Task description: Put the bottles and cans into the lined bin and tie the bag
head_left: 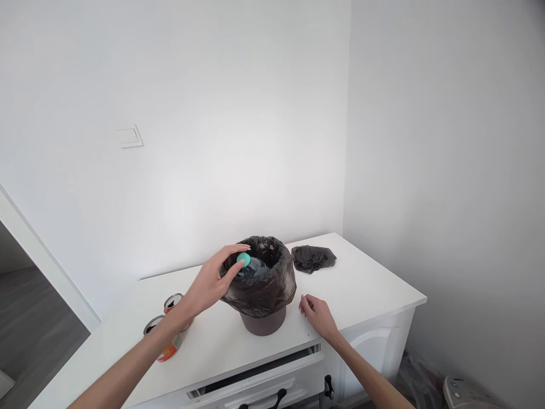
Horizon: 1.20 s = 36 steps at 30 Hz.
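My left hand (pixel 213 276) reaches over the mouth of a small bin (pixel 264 322) lined with a black trash bag (pixel 272 292). Its thumb and fingers are about the teal cap (pixel 243 259) of a clear plastic bottle (pixel 256 268), which lies tilted inside the bag; the bottle's lower part is hidden. To the right of the bin, my right hand (pixel 319 318) is loosely curled by the cabinet's front edge, with nothing seen in it. Two opened orange drink cans, a nearer one (pixel 169 349) and a farther one (pixel 173 301), stand partly behind my left forearm.
All this stands on a white cabinet top (pixel 361 289) against the wall. A crumpled black plastic bag (pixel 314 258) lies right of the bin. Below the front edge, a drawer (pixel 264 380) is partly pulled out. A grey appliance (pixel 466 392) stands at the lower right.
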Tool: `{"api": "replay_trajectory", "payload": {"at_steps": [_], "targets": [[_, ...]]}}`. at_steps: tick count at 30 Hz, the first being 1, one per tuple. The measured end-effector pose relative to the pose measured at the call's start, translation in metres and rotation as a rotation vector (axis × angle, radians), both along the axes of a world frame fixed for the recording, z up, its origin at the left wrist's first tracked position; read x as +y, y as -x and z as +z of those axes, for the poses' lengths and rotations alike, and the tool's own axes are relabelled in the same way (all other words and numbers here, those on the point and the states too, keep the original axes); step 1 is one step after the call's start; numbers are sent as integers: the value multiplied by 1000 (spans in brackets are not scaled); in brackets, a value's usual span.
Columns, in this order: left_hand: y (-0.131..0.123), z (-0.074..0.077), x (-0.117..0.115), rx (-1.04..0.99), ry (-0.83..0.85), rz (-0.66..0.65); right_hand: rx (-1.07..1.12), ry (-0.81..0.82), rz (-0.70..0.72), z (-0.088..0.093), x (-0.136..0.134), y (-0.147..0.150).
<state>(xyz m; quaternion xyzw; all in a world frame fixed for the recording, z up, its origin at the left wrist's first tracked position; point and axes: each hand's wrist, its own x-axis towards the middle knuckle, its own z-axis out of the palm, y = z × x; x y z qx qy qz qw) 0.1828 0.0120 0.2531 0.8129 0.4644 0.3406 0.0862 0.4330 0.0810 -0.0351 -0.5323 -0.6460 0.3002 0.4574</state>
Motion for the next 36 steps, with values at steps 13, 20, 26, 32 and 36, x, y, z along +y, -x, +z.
{"api": "replay_trajectory", "payload": {"at_steps": [13, 20, 26, 32, 36], "targets": [[199, -89, 46, 385, 219, 719, -9, 2, -5, -3, 2, 1], [194, -116, 56, 383, 387, 760, -41, 6, -20, -2, 3, 3], [153, -54, 39, 153, 100, 808, -49, 5, -30, -1, 3, 6], [51, 11, 19, -105, -108, 424, -52, -2, -38, -3, 3, 7], [8, -4, 28, 0, -10, 235, -39, 1, -28, -1, 2, 5]]}}
